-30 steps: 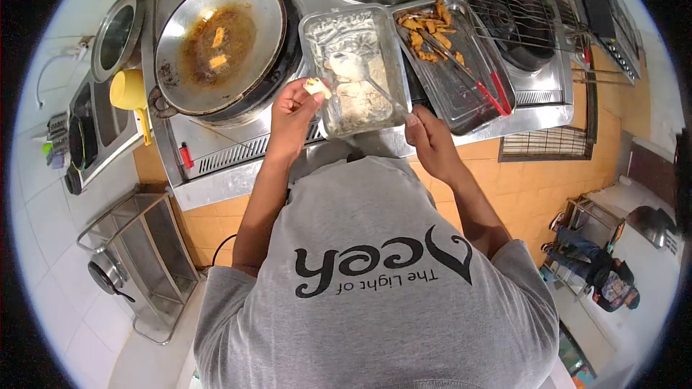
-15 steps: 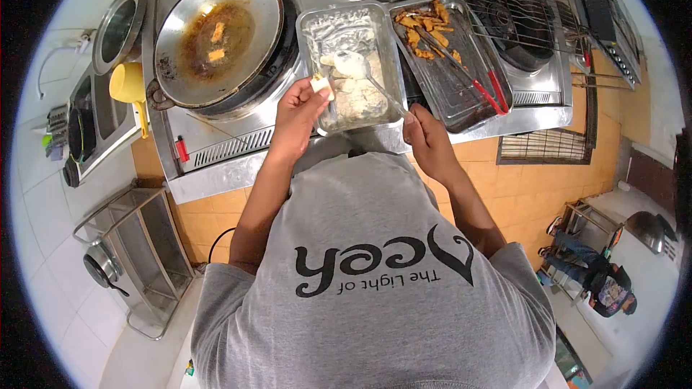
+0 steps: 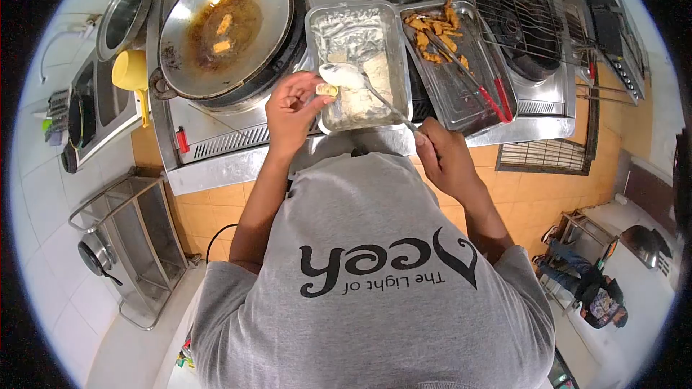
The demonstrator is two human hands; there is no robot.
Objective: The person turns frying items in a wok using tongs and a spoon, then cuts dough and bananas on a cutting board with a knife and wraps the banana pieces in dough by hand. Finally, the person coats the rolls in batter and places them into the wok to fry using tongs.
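My left hand [image 3: 290, 112] pinches a small pale-yellow food piece [image 3: 327, 90] at the left edge of a metal tray [image 3: 406, 86]. What food it is I cannot tell. Pasty white batter and floury streaks coat the tray's bottom. In my right hand [image 3: 445, 158] is the handle of a metal spoon [image 3: 393, 109]. Its bowl, white with batter, is over the tray right by the food piece; whether they touch is unclear. Left of the tray, a wok [image 3: 176, 36] contains brown oil with two golden pieces [image 3: 221, 47] in it.
A second tray [image 3: 472, 36] to the right has browned fried pieces [image 3: 432, 29] and red-handled tongs [image 3: 490, 101]. A wire rack [image 3: 515, 14] covers the burner beyond. At left are a yellow dipper [image 3: 130, 70] and a red lighter [image 3: 182, 140]. Another person [image 3: 595, 292] is at far right.
The spoon's bowl has moved left, closer to the food piece. My left hand has turned the piece, and its yellow side now shows. The view has shifted slightly.
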